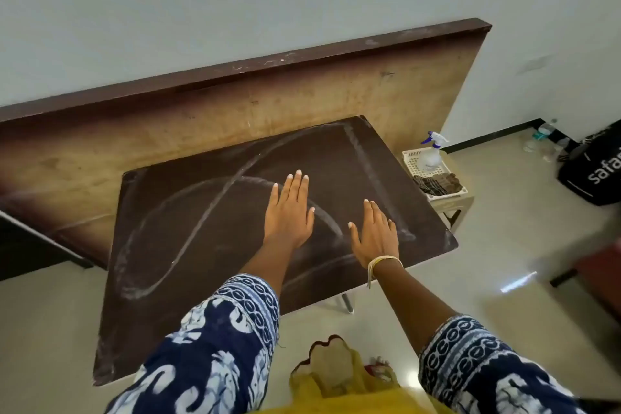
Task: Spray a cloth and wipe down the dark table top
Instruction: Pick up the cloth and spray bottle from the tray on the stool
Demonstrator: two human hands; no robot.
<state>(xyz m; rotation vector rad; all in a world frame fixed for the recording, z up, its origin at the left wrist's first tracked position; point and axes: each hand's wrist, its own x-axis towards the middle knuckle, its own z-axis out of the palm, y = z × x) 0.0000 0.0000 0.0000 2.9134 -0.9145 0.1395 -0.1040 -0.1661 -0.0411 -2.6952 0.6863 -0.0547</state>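
Hands, two, left (pixel 288 212) and right (pixel 374 235), spread flat, holding nothing, on one chalk-streaked table top (pixel 188 239), one spray bottle (pixel 431 153) aside

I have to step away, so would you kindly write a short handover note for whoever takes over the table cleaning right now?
Left hand: open, flat over the dark table top, holding nothing.
Right hand: open, flat, empty.
Spray bottle and cloth: both in the white basket on the stool beyond the table's right edge.
Done: nothing visible; chalky white streaks cover the top.
Left: fetch cloth and bottle, spray the cloth, wipe the whole top.
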